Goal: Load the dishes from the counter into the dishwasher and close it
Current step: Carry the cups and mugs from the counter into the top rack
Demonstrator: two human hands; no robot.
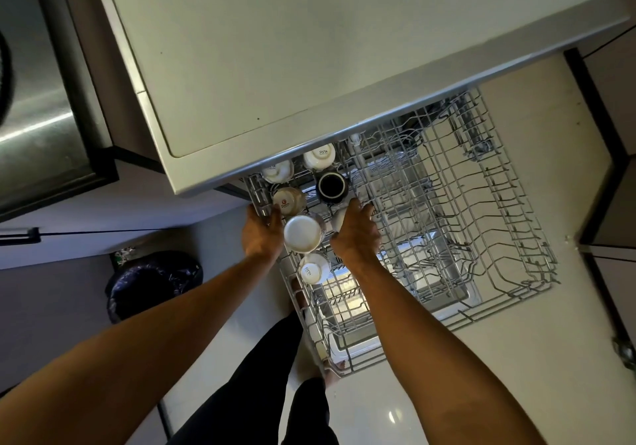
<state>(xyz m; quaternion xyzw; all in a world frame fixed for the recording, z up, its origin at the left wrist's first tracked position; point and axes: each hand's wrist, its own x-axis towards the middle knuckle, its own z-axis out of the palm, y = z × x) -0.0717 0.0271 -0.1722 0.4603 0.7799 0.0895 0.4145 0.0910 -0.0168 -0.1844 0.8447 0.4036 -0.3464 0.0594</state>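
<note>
Both arms reach to the rack's (pixel 481 224) left edge; left hand (pixel 263 234) and right hand (pixel 356 236) flank an upturned cup (pixel 303 233); I cannot tell whether either grips.

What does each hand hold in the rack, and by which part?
The right hand seems to grip a small white cup from above, by its sides; it is mostly hidden. Whether the left hand holds anything cannot be told.

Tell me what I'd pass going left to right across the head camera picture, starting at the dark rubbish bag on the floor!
dark bin bag → left hand → upside-down white cup → right hand → bare wires of the dishwasher rack
</note>
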